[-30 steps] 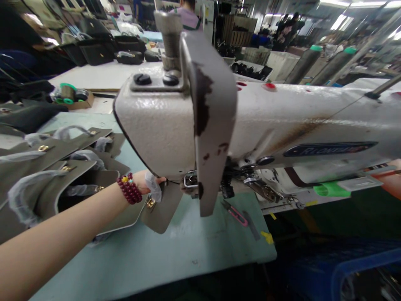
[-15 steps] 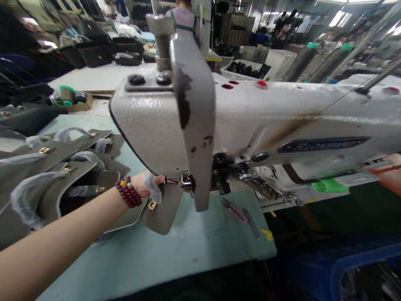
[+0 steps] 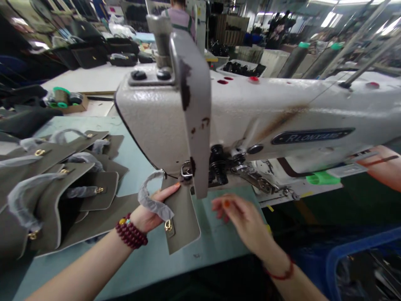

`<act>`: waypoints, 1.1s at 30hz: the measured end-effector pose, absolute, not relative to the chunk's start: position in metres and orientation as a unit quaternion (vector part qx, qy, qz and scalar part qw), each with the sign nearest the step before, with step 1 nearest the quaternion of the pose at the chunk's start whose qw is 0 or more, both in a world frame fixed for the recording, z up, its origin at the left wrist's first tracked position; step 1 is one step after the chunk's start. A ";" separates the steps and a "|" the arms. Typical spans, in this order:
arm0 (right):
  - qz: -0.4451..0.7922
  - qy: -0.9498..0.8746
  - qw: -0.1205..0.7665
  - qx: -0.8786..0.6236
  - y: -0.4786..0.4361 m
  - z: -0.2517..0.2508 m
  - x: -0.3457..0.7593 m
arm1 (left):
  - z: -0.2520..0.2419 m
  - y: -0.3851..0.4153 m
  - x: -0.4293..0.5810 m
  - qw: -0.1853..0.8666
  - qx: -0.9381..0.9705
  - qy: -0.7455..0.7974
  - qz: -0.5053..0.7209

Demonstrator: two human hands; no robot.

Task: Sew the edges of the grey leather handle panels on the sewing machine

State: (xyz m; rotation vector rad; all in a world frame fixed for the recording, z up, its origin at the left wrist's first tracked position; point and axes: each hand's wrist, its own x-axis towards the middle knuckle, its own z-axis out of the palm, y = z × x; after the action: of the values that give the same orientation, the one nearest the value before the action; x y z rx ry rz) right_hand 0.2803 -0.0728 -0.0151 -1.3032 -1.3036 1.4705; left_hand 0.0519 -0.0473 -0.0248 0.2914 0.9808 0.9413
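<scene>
My left hand [image 3: 153, 211] reaches under the head of a white sewing machine [image 3: 244, 113], its index finger stretched over a grey-brown bag panel [image 3: 184, 217]. The fingers are closed on the panel beside its plastic-wrapped handle [image 3: 150, 196], and a gold fitting [image 3: 168, 225] shows below. Right of the panel, my right hand [image 3: 236, 213] hovers over the pale green table, fingers curled and pinched; whatever they hold, if anything, is too small to make out.
Several grey-brown bag pieces [image 3: 72, 179] with wrapped handles lie at the left. A blue bin [image 3: 332, 259] stands at the lower right. Another person's hand [image 3: 385, 167] is at the right edge. Thread cones [image 3: 294, 60] stand behind the machine.
My right hand has come into view over the table, where the pink snips lay. My left hand and the panel have shifted slightly right and the panel has turned. The view has moved slightly.
</scene>
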 end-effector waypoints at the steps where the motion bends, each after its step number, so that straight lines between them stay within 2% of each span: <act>1: 0.604 -0.503 0.370 -0.495 -0.072 -0.021 0.270 | -0.025 -0.046 0.051 0.769 0.135 0.449 0.434; 4: 0.697 -0.434 0.345 -0.454 -0.066 -0.038 0.234 | -0.026 -0.043 0.046 0.773 0.152 0.459 0.411; 7: 0.735 -0.372 0.357 -0.441 -0.063 -0.046 0.212 | -0.027 -0.039 0.042 0.779 0.183 0.470 0.372; 16: 0.582 -0.499 0.384 -0.516 -0.070 -0.047 0.209 | -0.019 -0.029 0.045 0.753 0.308 0.445 0.375; 33: 0.597 -0.477 0.398 -0.508 -0.060 -0.057 0.203 | -0.019 -0.024 0.045 0.740 0.306 0.444 0.402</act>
State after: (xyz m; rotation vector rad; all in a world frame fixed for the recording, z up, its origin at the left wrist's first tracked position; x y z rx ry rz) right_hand 0.2027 -0.0596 -0.0567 -1.2859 -1.2069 1.5127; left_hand 0.0448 -0.0237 -0.0193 0.6717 0.9734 0.8815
